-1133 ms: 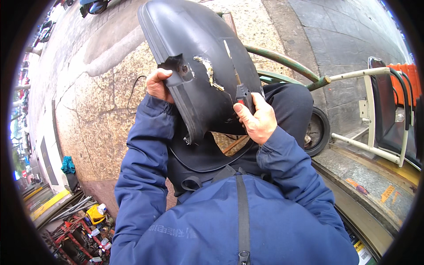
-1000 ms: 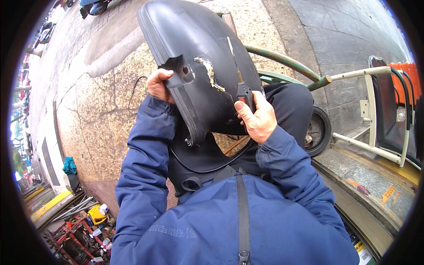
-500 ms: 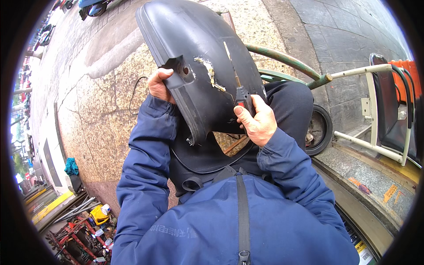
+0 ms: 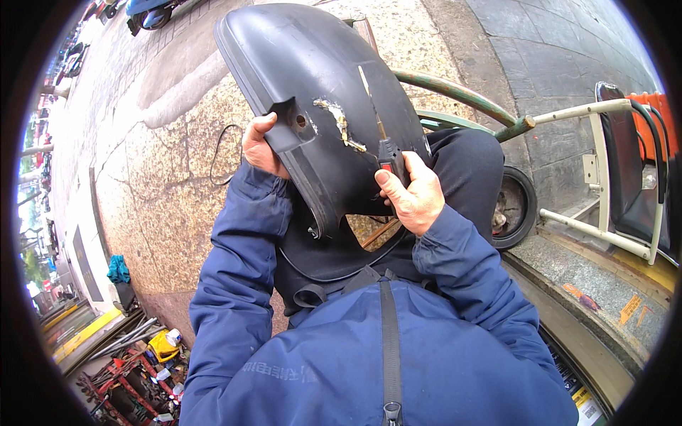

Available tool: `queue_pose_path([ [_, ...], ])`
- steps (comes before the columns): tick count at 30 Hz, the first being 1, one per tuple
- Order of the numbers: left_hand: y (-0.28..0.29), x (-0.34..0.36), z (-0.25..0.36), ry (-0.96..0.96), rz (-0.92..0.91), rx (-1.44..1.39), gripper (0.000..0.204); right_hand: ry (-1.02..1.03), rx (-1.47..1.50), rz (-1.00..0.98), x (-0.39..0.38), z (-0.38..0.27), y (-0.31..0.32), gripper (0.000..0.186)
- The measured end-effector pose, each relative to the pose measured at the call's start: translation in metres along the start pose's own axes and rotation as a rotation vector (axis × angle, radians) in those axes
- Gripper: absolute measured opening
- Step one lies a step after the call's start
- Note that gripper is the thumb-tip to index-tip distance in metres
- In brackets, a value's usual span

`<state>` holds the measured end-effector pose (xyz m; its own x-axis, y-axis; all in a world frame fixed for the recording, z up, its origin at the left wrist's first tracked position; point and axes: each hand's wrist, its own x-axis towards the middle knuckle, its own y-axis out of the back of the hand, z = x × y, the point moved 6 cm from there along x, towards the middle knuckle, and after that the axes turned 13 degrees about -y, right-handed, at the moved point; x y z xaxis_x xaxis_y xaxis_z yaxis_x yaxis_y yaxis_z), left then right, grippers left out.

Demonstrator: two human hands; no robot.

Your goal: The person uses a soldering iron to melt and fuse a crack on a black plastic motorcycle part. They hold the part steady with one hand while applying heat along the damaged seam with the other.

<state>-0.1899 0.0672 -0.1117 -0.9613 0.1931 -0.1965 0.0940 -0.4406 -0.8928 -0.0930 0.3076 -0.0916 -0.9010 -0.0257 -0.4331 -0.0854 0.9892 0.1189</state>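
A curved black plastic fender (image 4: 312, 60) rests tilted across my lap. My left hand (image 4: 263, 148) grips its left edge, thumb on the outer side near a notch with a hole; the other fingers are hidden beneath. My right hand (image 4: 413, 193) is closed around the black handle of a soldering iron (image 4: 388, 155), thumb by its red button. The iron's long, thin metal tip points away from me over the fender; whether it touches the surface I cannot tell. Left of the tip runs a ragged, yellowish-white streak of rough material (image 4: 342, 126) on the fender.
Green metal tubing (image 4: 455, 91) lies beyond my right knee, beside a small black-tyred wheel (image 4: 515, 207). A chair with a pale metal frame (image 4: 602, 177) stands at the right. Red racks and tools (image 4: 135, 387) crowd the lower left. A thin black loop (image 4: 215, 160) lies on the paving.
The fender has tipped slightly, its far end coming a little nearer and left. My left hand has shifted slightly with it. My right hand and the iron stay nearly in place.
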Motion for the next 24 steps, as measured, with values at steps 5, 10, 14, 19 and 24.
queue_pose_path([
  [5, -0.009, -0.004, -0.004, 0.024, -0.046, -0.028, 0.055, 0.005, -0.013, -0.020, 0.000, 0.001, -0.001, 0.042],
  [10, -0.011, -0.014, -0.011, 0.023, -0.028, -0.003, 0.058, 0.007, 0.054, 0.019, -0.001, 0.001, 0.000, 0.046],
  [14, -0.010, -0.017, -0.015, 0.038, 0.014, 0.028, 0.061, 0.000, 0.046, 0.019, -0.002, 0.002, 0.000, 0.048],
  [19, -0.006, -0.021, -0.018, 0.056, 0.058, 0.055, 0.057, 0.006, 0.055, 0.017, -0.003, 0.003, 0.000, 0.049],
  [24, -0.007, -0.024, -0.021, 0.093, 0.052, -0.004, 0.054, 0.012, 0.039, 0.027, -0.004, 0.002, 0.000, 0.048],
])
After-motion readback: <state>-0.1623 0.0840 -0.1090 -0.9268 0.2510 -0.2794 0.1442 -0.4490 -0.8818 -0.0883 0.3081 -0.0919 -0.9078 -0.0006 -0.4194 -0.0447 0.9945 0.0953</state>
